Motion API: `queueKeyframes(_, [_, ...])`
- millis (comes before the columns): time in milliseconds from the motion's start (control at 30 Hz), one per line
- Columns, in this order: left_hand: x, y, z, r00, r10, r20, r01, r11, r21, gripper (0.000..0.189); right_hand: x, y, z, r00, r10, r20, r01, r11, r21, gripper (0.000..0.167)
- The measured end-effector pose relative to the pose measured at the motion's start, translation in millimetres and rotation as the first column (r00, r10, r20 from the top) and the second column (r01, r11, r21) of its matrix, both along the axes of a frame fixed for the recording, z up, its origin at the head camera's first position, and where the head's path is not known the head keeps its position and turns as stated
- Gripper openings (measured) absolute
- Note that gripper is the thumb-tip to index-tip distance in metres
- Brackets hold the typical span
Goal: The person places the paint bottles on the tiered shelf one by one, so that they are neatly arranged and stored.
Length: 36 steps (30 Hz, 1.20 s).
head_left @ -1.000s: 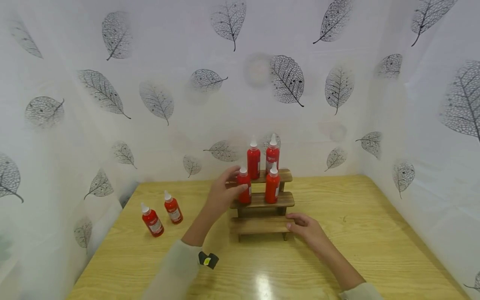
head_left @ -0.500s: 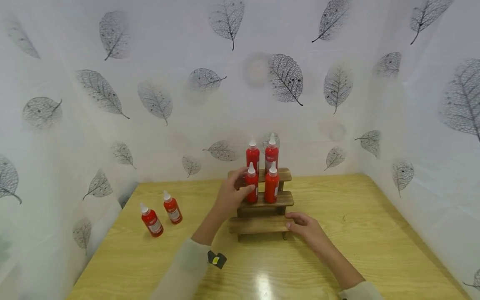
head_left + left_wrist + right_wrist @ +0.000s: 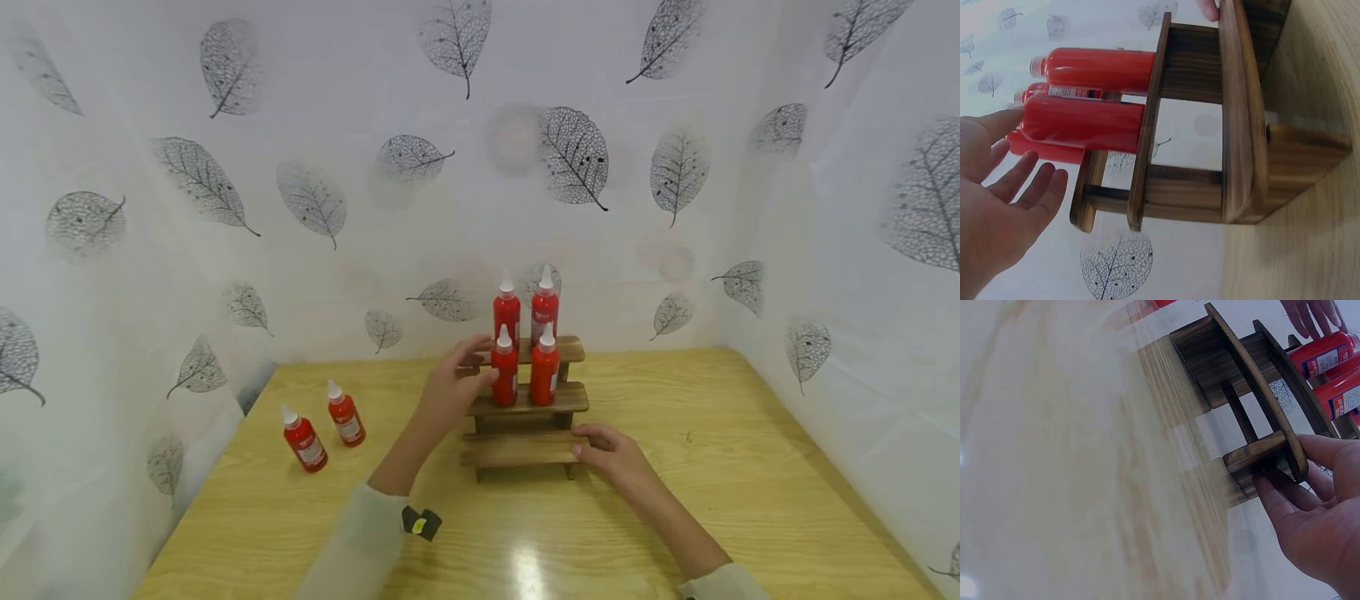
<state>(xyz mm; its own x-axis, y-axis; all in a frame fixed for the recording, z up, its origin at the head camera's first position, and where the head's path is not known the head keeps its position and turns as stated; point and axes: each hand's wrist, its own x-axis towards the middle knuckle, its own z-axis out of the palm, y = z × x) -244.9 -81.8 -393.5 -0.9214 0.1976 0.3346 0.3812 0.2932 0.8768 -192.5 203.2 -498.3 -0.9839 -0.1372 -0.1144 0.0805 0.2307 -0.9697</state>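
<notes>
A three-step wooden display stand (image 3: 517,450) bears red squeeze bottles with white pointed caps. Two, the left one (image 3: 505,379) and the right one (image 3: 544,379), stand upright on the middle step; two more (image 3: 507,312) are on the top step. My left hand (image 3: 442,396) is beside the left middle bottle, its fingers spread and loose in the left wrist view, the thumb tip right at the bottle (image 3: 1085,123). With thumb and fingers, my right hand (image 3: 618,462) grips the right end of the bottom step, as the right wrist view shows.
Two more red bottles, one nearer (image 3: 306,446) and one farther back (image 3: 347,421), stand on the left of the wood-grain table (image 3: 645,542). A white curtain with leaf prints (image 3: 360,217) encloses the back and sides.
The left hand slid its bottle right along the middle step, closer to its neighbour, then loosened and drew back slightly left. The right hand stayed on the stand.
</notes>
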Motion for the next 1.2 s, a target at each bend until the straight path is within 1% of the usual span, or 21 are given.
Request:
queueKeyframes(100, [2.3,-10.4,-1.7,0.999,0.008,-0.034,-0.007,1.000,0.004,0.047,-1.0,0,-1.5,1.000,-0.008,0.003,0.008,1.000,-0.007,0.047])
queueKeyframes(233, [7.1,-27.3,-6.0,0.998,0.008,-0.063,-0.009,1.000,-0.011,0.048,-1.9,-1,-3.3,1.000,-0.003,0.001,0.003,1.000,-0.008,0.048])
queueKeyframes(400, [17.1,-51.3,-8.6,0.997,0.024,-0.078,-0.026,0.999,-0.027,0.049,-1.6,0,-3.3,1.000,0.003,0.000,-0.003,1.000,-0.003,0.049])
queueKeyframes(567, [29.9,-75.6,-8.0,0.995,0.068,-0.072,-0.069,0.997,-0.019,0.047,-1.9,0,-3.0,1.000,-0.002,0.000,0.002,1.000,-0.002,0.050])
queueKeyframes(733, [41.1,-99.6,-9.9,0.989,0.140,-0.046,-0.142,0.989,-0.031,0.048,-1.7,0,-2.0,1.000,-0.006,-0.005,0.006,1.000,-0.002,0.049])
queueKeyframes(900, [53.7,-123.3,-12.8,0.973,0.222,-0.060,-0.227,0.970,-0.086,0.046,-1.1,0,-1.8,1.000,0.000,-0.007,0.000,1.000,-0.009,0.049])
queueKeyframes(967, [59.5,-132.9,-14.1,0.961,0.268,-0.074,-0.275,0.955,-0.113,0.046,-1.2,0,-2.3,1.000,0.007,-0.011,-0.007,1.000,-0.007,0.049])
queueKeyframes(1100, [69.8,-150.8,-16.2,0.935,0.343,-0.084,-0.352,0.927,-0.131,0.045,-0.7,0,-2.3,1.000,0.001,-0.010,-0.001,1.000,-0.009,0.048])
queueKeyframes(1200, [77.1,-164.1,-18.6,0.919,0.388,-0.071,-0.394,0.907,-0.147,0.047,-0.6,0,-2.6,1.000,-0.002,-0.012,0.002,1.000,-0.002,0.047])
